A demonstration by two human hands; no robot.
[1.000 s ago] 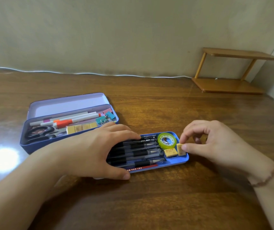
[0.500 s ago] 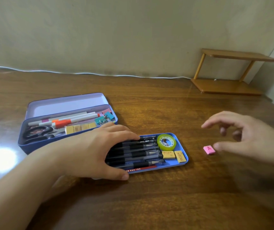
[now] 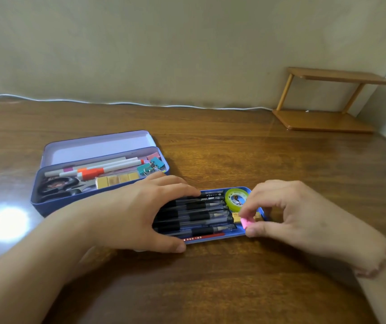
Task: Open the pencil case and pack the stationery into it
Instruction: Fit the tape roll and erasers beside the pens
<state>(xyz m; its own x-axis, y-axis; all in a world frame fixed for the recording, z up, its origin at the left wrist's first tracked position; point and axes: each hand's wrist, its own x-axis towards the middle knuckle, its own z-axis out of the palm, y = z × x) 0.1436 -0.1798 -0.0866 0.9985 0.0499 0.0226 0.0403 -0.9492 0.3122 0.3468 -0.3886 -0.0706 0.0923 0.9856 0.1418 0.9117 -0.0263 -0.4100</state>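
The pencil case stands open on the wooden bench, left of centre, with its lid tilted back. Its lower compartment contains scissors, white markers with orange caps, a row of yellow erasers and binder clips at the right end.

The blue inner tray lies separately on the bench, just in front of and to the right of the case. It holds a row of black gel pens lying lengthwise, a red pencil along the near edge, a roll of green tape at the far right corner and a yellow eraser near the right end.

The left hand rests palm down over the left part of the tray, fingers extended across the pens and thumb against the near rim.

The right hand pinches a small pink eraser between thumb and index finger, at the right end of the tray, just beside the yellow eraser. The remaining fingers are curled loosely.

A small wooden shelf stands at the far right against the wall, and a white cable runs along the rear edge of the bench.
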